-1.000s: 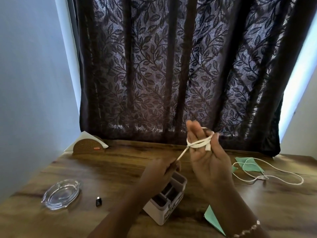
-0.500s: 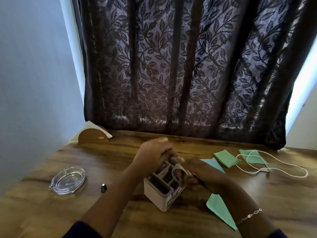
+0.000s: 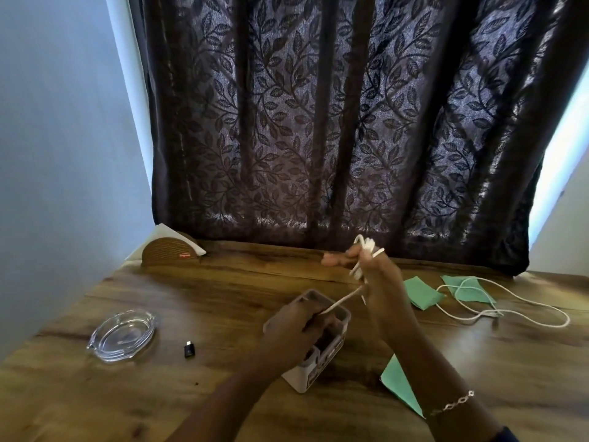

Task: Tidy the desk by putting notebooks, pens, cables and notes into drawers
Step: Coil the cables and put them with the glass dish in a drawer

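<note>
White cable coiled in the gripping right hand, tail seemingly pinched by the left hand; slack could spill the loops

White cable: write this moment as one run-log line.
left hand: pinches white cable end | right hand: holds its coil | organiser box: by left hand | step: not yet stowed

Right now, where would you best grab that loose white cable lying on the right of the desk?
Pinch the loose cable from straight above, where its strands bunch and cross near what look like the plug ends. It lies flat in open loops, partly over a green note, so lifting one strand would probably drag the rest. The left hand and right hand hold the other cable.
</note>
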Tool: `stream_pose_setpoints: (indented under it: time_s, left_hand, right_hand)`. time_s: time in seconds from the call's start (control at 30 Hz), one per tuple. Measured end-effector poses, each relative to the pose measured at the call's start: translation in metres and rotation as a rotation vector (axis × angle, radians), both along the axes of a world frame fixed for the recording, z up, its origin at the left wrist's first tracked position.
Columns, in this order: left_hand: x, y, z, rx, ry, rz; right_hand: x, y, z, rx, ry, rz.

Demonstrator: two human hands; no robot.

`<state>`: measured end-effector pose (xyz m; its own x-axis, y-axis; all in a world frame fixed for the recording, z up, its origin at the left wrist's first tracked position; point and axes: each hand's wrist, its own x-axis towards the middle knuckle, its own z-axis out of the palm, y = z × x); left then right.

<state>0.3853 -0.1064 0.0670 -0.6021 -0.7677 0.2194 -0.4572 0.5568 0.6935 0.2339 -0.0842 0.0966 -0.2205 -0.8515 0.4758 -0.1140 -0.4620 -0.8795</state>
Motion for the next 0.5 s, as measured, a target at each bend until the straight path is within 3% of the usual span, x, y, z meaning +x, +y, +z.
stream_pose_setpoints:
  time_s: [0.1,0.2,0.27,0.37,0.5]
  left_hand:
    - [0.01,-0.002,0.018,-0.188,-0.047,0.021]
    - [0.018,-0.011,0.03,-0.357,-0.058,-0.001]
    - [0.021,-0.018,0.031,-0.374,-0.008,-0.042]
    - [0.021,-0.021,0.03,-0.243,0.19,-0.13]
    - [0.012,-0.016,0.022,-0.041,0.453,-0.151]
  right_hand:
    - [-0.002,-0.001,-0.017,0.132,0.676,-0.215]
    - [0.0,0.002,-0.019,0.358,0.857,-0.096]
    - [0.003,0.006,-0.016,0.469,0.663,0.098]
    - [0.001,0.017,-0.012,0.607,0.19,0.508]
    - [0.006,0.02,-0.019,0.523,-0.257,1.078]
